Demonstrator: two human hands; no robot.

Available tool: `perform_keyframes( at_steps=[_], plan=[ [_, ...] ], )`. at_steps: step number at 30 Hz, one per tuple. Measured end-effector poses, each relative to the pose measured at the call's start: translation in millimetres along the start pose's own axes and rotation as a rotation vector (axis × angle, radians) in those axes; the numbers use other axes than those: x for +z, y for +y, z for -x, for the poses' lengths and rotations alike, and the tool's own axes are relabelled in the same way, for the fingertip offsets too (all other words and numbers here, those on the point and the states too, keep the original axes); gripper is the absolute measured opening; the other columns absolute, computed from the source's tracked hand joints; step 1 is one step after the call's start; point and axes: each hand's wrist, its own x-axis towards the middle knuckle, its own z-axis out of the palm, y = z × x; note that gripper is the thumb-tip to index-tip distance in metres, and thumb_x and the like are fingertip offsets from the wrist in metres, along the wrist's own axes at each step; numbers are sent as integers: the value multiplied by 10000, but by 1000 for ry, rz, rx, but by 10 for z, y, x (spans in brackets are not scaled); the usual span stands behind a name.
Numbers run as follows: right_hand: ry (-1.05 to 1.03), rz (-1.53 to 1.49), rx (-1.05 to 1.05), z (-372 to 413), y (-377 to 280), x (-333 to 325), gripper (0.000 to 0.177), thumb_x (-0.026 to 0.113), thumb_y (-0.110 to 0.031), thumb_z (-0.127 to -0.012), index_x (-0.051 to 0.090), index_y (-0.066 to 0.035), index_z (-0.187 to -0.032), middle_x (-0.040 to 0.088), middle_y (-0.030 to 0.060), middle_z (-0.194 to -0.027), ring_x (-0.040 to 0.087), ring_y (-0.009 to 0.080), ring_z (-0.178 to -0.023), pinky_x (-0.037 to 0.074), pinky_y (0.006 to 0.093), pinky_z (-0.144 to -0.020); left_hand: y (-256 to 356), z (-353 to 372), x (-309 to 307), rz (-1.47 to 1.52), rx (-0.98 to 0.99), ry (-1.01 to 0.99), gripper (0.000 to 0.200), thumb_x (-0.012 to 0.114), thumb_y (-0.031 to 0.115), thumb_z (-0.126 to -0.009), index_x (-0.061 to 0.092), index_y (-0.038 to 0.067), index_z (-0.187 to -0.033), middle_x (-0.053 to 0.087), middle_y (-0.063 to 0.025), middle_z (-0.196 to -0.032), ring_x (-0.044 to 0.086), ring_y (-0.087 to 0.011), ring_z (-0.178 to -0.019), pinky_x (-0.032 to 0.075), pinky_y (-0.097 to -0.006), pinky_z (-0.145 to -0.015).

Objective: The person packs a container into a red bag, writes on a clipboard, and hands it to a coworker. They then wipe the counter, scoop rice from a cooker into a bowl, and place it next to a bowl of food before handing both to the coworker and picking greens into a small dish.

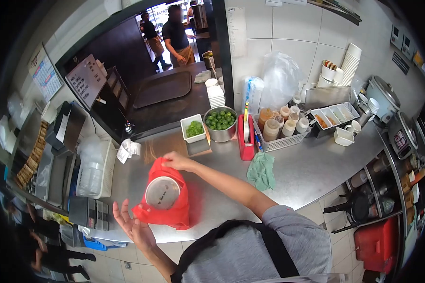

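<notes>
A red bag (183, 213) stands on the steel counter with its mouth gaping. Inside it sits a round tub with a pale lid (162, 192), which carries dark handwriting. At the far edge of the bag, my right hand (175, 161) pinches the red material between thumb and fingers. My left hand (136, 227) is at the near left side of the bag, palm up, fingers spread and holding nothing. Its fingertips are close to the bag's left edge.
Beyond the bag are a white tub of chopped greens (193, 131) and a pot of green limes (220, 123). A green cloth (261, 171) lies right of it, near a basket of bottles (288, 137). Paper slips (127, 151) lie left. People stand past the pass-through window.
</notes>
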Motion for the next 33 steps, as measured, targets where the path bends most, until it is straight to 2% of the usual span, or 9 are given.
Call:
perform_keyframes(
  at_steps=[3,10,11,14,16,21,28,31,33],
  plan=[
    [27,-860,115,143,-543,-178,163,555,-180,-862,554,-17,-866,531,26,-609,494,104,-479,431,257,-522,21,-46,-84,-15,28,17,694,499,27,-780,157,85,-1381,328,-132,-1310,517,-258,-1034,450,-376,-893],
    [-263,-489,-148,659,-1184,-653,286,534,-123,-875,481,-30,-1140,602,29,-698,520,59,-517,451,225,-678,8,-265,51,-37,57,61,734,574,59,-760,176,97,-1376,331,-127,-1299,533,-270,-1023,485,-381,-834],
    [-357,-438,-95,717,-1169,-793,354,537,-152,-874,468,-30,-1199,617,114,-948,605,127,-753,463,242,-745,-12,-288,83,-45,55,52,730,573,58,-762,180,100,-1376,334,-125,-1298,534,-267,-1020,483,-373,-835],
    [-156,201,-295,734,-1143,-1315,422,530,-199,-876,435,-38,-1254,499,168,-1201,531,211,-1058,463,307,-833,-76,-318,72,-75,10,67,711,574,55,-769,202,104,-1373,353,-117,-1282,534,-241,-999,472,-343,-838],
    [436,871,-599,454,-933,-2001,507,552,-255,-852,402,-42,-1287,409,193,-1284,388,304,-1210,349,405,-975,-112,-313,39,-106,-21,83,698,577,60,-774,218,106,-1370,365,-115,-1269,529,-222,-983,463,-326,-841],
    [1249,906,-309,30,-1542,-4431,792,595,-437,-772,164,-258,-1412,-42,311,-1413,162,518,-1254,231,600,-969,-20,-213,119,-251,-117,138,767,598,-66,-720,234,122,-1368,379,-121,-1234,509,-183,-970,469,-289,-821],
    [1479,966,181,114,-2438,-6049,705,490,-589,-753,215,-399,-1374,-80,192,-1459,74,444,-1308,197,640,-964,-55,24,-146,-649,-145,151,799,591,-119,-708,231,124,-1379,392,-124,-1201,523,-199,-928,513,-296,-774],
    [1439,835,250,167,-2687,-6188,736,532,-506,-769,271,-192,-1382,-31,198,-1456,45,425,-1319,121,621,-1006,-68,119,-345,-943,48,144,777,559,-126,-718,232,103,-1385,405,-165,-1209,555,-193,-805,515,-280,-738],
    [1419,798,214,149,-2674,-6335,740,550,-480,-770,306,-108,-1362,55,208,-1451,36,407,-1328,123,616,-1010,41,175,-530,-1044,-244,249,725,534,-117,-743,243,82,-1377,449,-163,-1180,554,-181,-830,499,-261,-740]
  ],
)
